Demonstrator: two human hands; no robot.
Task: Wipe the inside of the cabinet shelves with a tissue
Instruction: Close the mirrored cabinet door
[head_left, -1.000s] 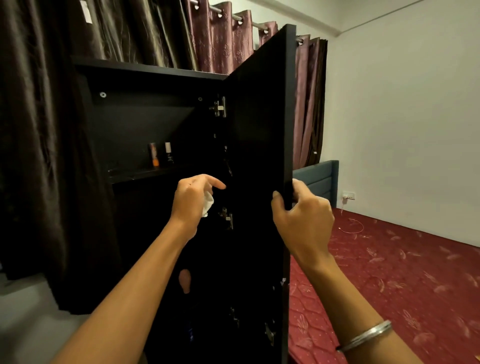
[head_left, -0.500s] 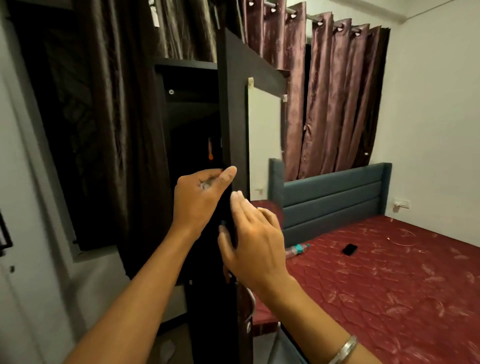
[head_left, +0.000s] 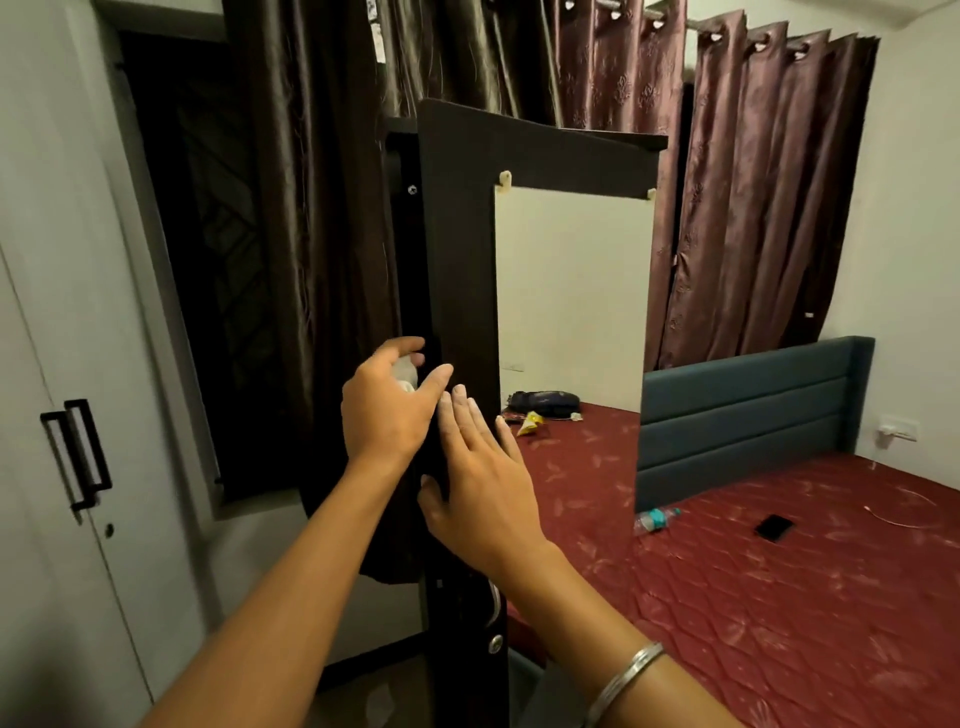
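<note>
No brand, label or writing can be read anywhere in the head view.

The left hand (head_left: 387, 405) holds a crumpled white tissue (head_left: 405, 371) in its palm, fingers curled round it, with the thumb reaching onto the edge of the dark cabinet door (head_left: 457, 260). The right hand (head_left: 480, 478) lies flat against the door's front face, fingers straight and together, gripping nothing. A metal bangle (head_left: 626, 675) sits on the right wrist.

The door carries a mirror (head_left: 569, 332), fixed by two pale clips at its top corners. The mirror reflects the red mattress (head_left: 779, 597) and some clutter. On the mattress lie a plastic bottle (head_left: 655, 519) and a black phone (head_left: 774, 527). A teal headboard (head_left: 753, 410) stands behind, and curtains (head_left: 753, 182) hang above it. A white wardrobe with black handles (head_left: 78, 452) is at the left.

Against the frame one second ago, the door has swung nearly closed: only a narrow strip of the cabinet side (head_left: 408, 234) shows, and the shelves and small bottles inside are hidden. The right hand has moved from gripping the door's edge to pressing its front.
</note>
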